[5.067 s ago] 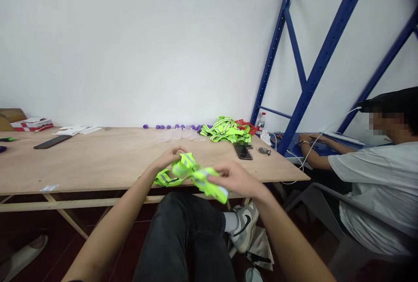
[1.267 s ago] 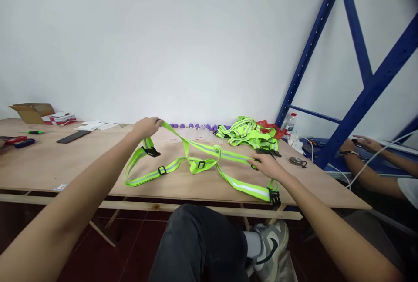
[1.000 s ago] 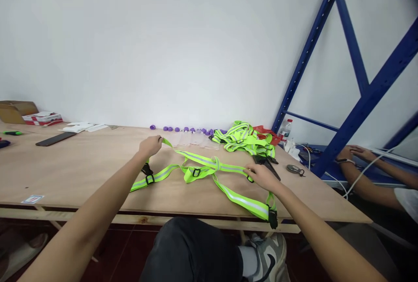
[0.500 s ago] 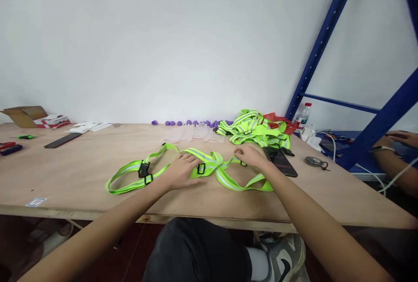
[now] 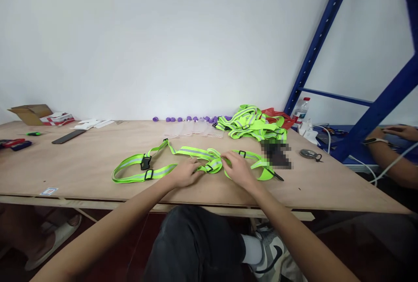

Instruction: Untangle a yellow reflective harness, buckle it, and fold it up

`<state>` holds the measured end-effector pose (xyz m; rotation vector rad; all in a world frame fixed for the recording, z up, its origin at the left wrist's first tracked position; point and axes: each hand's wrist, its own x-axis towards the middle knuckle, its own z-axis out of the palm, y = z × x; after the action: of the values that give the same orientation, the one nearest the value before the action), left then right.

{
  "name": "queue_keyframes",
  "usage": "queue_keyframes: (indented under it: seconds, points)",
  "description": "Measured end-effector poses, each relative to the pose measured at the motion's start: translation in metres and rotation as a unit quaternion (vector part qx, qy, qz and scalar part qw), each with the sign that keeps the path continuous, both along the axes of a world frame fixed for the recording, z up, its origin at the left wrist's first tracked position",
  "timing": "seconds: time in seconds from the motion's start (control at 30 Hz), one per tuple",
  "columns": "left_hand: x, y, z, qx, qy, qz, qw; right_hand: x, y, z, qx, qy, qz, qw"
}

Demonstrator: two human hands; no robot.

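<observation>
A neon-green reflective harness (image 5: 196,151) with grey stripes lies spread across the table in front of me. Its left loop carries a black side-release buckle (image 5: 146,162) and a strap slider (image 5: 149,174). My left hand (image 5: 187,172) is closed on the lower strap, just left of the harness's crossing. On the crossing's right side, the fingers of my right hand (image 5: 237,168) pinch the folded webbing, partly hiding it. A second slider (image 5: 242,154) sits on the right loop, beyond that hand. A black strap end (image 5: 278,176) points out at the far right of the harness.
Behind lie clear plastic bags (image 5: 196,129), purple rolls (image 5: 179,119) and a heap of green straps (image 5: 251,123). A pixelated dark object (image 5: 277,155) and a round metal item (image 5: 308,154) are rightward. A co-worker's arm (image 5: 388,156) shows beyond the blue rack (image 5: 375,112).
My right hand has moved left and down to the harness's crossing. My left hand has lowered slightly onto the lower strap. The crossing is bunched tighter, and the right loop has shifted.
</observation>
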<state>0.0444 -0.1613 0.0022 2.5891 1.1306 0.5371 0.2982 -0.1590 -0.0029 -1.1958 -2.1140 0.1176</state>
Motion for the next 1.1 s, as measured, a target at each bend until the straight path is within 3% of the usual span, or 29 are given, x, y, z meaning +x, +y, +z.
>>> queue_keyframes:
  seconds: [0.17,0.3,0.47,0.73,0.93,1.1]
  points:
    - [0.001,0.000,-0.008,-0.103,-0.204,0.081,0.970,0.017,-0.015,-0.019,-0.023,-0.044,-0.006,0.999]
    - [0.006,0.007,-0.019,-0.089,-0.261,0.137,0.951,0.021,-0.022,-0.030,-0.047,-0.064,-0.008,0.997]
    - [0.010,0.015,-0.032,-0.074,-0.311,0.166,0.933,0.026,-0.022,-0.037,-0.081,0.002,-0.045,0.996]
    - [0.007,0.015,-0.037,-0.050,-0.315,0.182,0.930,0.029,-0.017,-0.046,-0.026,0.009,-0.047,0.999]
    - [0.012,0.003,-0.027,-0.051,-0.287,0.137,0.947,0.028,-0.015,-0.047,-0.033,-0.014,-0.089,0.995]
    - [0.019,-0.001,-0.027,-0.072,-0.327,0.113,0.935,0.027,-0.018,-0.043,-0.024,-0.025,-0.120,0.992]
